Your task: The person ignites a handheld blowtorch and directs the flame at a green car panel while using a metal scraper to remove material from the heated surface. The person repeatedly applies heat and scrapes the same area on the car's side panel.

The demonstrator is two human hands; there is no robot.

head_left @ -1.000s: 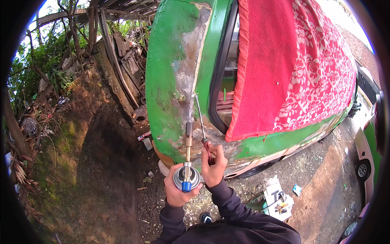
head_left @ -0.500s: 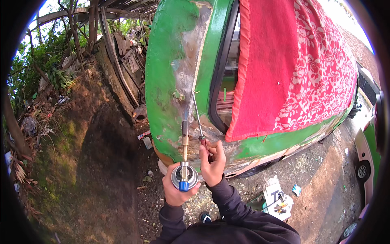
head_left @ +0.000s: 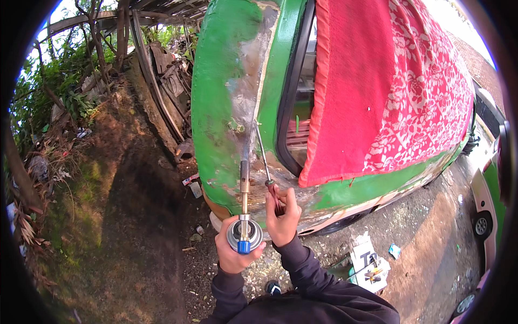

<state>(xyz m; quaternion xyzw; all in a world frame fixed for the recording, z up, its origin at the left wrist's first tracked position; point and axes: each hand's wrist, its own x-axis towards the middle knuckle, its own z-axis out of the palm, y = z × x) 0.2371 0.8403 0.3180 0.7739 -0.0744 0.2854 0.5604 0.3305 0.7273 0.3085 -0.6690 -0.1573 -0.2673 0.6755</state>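
Observation:
My left hand (head_left: pixel 230 256) is wrapped round the canister of a gas blowtorch (head_left: pixel 245 202). Its metal nozzle points away from me at the green car body (head_left: pixel 213 102), and a blue knob faces me; I cannot make out a flame. In my right hand (head_left: pixel 284 221) is a screwdriver (head_left: pixel 263 151) with a dark red handle and a long thin shaft. The screwdriver's tip meets the car at the lower end of a pale raised seam (head_left: pixel 265 70). Left of that seam runs a scraped, bare grey strip (head_left: pixel 248 97).
Red patterned cloth (head_left: pixel 356 97) drapes over the car's black-framed window (head_left: pixel 288 124). Tools lie on a white sheet (head_left: pixel 367 264) on the ground at right. Another green and pink vehicle (head_left: pixel 488 216) stands far right. Leaning boards (head_left: pixel 148 70) and a dirt slope are at left.
The view has shifted very slightly. Both hands keep their grips, and the screwdriver tip remains by the end of the seam.

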